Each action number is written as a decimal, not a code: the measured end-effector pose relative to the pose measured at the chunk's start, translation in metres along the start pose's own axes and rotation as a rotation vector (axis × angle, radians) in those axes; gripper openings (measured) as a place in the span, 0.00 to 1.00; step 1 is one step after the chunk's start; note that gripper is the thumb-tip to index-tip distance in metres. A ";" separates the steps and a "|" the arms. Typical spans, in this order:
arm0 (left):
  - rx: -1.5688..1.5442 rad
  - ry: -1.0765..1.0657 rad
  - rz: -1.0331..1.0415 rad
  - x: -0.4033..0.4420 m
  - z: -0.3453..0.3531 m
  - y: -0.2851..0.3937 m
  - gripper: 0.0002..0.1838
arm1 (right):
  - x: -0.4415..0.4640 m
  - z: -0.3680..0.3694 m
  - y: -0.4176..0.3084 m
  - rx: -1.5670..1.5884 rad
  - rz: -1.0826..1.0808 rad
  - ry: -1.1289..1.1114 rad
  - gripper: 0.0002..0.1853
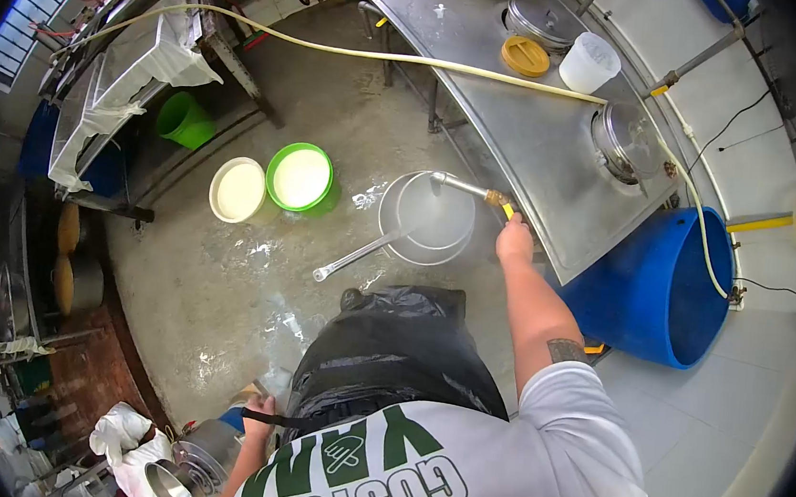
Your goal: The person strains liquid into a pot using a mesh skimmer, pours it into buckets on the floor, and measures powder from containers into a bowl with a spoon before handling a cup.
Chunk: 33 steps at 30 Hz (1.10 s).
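My right hand (515,242) is closed around the yellow lever of a metal tap (462,185) at the edge of the steel table. The tap's spout reaches over a large round metal pot (390,211) on the floor, which has cloudy, pale liquid inside. A long-handled metal ladle (357,256) leans in the pot, its handle over the near rim. Down by my left side is my left hand (259,405), near the black apron (388,353). A black strap crosses it; its fingers are too small and partly hidden to read.
A green bucket (330,196) and a whitish bucket (214,200), both with creamy white contents, stand on the wet floor. The steel table (514,135) carries lidded pots and a hose (388,56). A blue barrel (619,289) is at the right. Metal containers (178,488) sit lower left.
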<state>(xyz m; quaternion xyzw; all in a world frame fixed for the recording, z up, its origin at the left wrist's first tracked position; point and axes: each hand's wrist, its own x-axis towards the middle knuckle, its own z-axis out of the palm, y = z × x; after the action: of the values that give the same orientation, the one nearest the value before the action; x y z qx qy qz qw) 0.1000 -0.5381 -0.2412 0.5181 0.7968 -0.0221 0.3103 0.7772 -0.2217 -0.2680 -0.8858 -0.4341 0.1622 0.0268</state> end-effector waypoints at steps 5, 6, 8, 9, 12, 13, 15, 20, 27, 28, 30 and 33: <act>-0.178 0.042 -0.176 -0.037 0.032 -0.031 0.32 | 0.000 -0.012 -0.001 -0.016 -0.026 -0.050 0.14; -0.235 0.072 -0.161 -0.036 0.054 -0.064 0.32 | 0.001 -0.008 0.000 -0.016 -0.030 -0.051 0.14; -0.179 0.031 -0.226 -0.043 0.057 -0.063 0.31 | 0.002 -0.001 -0.002 0.010 -0.010 -0.068 0.15; -0.177 0.031 -0.225 -0.046 0.062 -0.062 0.31 | -0.001 0.004 -0.001 0.011 -0.008 -0.069 0.15; 0.004 0.123 -0.284 -0.039 0.075 -0.055 0.27 | -0.004 0.006 -0.010 0.111 0.046 -0.058 0.16; 0.006 0.122 -0.283 -0.040 0.064 -0.043 0.27 | -0.007 0.003 -0.009 0.113 0.048 -0.059 0.16; -0.126 0.126 -0.190 -0.032 0.030 -0.003 0.25 | -0.012 -0.007 -0.007 0.113 -0.009 -0.086 0.16; -0.447 0.403 -0.033 -0.005 -0.029 0.086 0.21 | -0.004 -0.003 0.001 0.075 -0.067 -0.082 0.17; -0.577 0.373 0.103 -0.043 -0.128 0.238 0.18 | 0.006 -0.021 0.013 -0.041 -0.109 -0.153 0.19; -0.600 0.374 0.154 -0.051 -0.133 0.247 0.17 | 0.005 -0.020 0.012 -0.040 -0.109 -0.154 0.19; -0.622 0.375 0.204 -0.063 -0.139 0.260 0.17 | 0.004 -0.018 0.011 -0.033 -0.080 -0.128 0.19; -0.606 0.348 0.243 -0.074 -0.141 0.269 0.16 | 0.010 -0.010 0.015 -0.027 -0.078 -0.116 0.19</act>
<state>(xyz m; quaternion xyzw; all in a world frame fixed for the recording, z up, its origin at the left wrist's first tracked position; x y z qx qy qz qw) 0.2794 -0.4229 -0.0120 0.4896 0.7406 0.3404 0.3098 0.7968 -0.2224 -0.2638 -0.8575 -0.4713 0.2062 -0.0040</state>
